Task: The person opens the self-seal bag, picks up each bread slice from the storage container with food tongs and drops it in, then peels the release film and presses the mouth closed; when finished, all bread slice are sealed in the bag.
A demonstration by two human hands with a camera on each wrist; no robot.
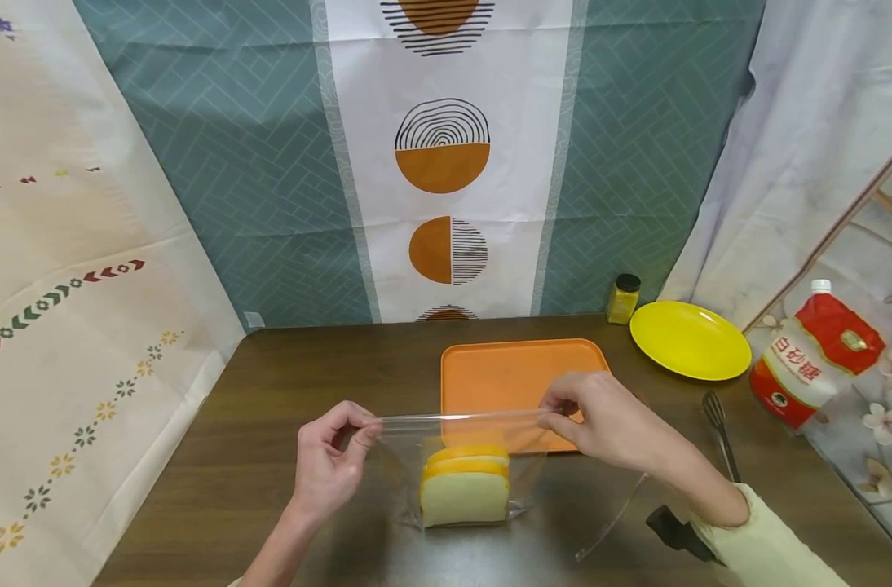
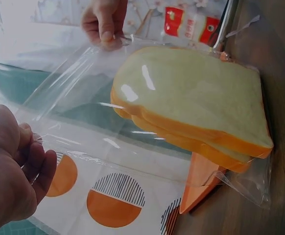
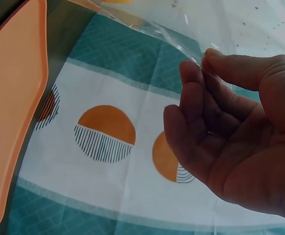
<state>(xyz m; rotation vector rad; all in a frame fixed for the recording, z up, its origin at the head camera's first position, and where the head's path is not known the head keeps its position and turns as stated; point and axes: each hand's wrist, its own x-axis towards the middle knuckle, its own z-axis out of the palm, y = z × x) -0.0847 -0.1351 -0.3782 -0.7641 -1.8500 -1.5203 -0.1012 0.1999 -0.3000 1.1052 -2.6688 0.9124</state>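
A clear plastic bag (image 2: 79,117) stands upright on the table with slices of bread (image 1: 465,496) inside it. My left hand (image 1: 333,455) pinches one top corner of the bag between thumb and fingers. At the opposite top corner my right hand (image 1: 600,416) pinches the film, seen close in the right wrist view between thumb and index fingertip (image 3: 213,54). The top edge is stretched straight between both hands. Through the film in the left wrist view, the bread shows a pale face and orange crust.
Behind the bag lies an orange tray (image 1: 519,367). To the right are a yellow plate (image 1: 690,341), a jar with a black lid (image 1: 622,300), a red and white sugar pouch (image 1: 813,359) and a whisk (image 1: 719,428). A thin clear strip (image 1: 611,526) lies near my right forearm.
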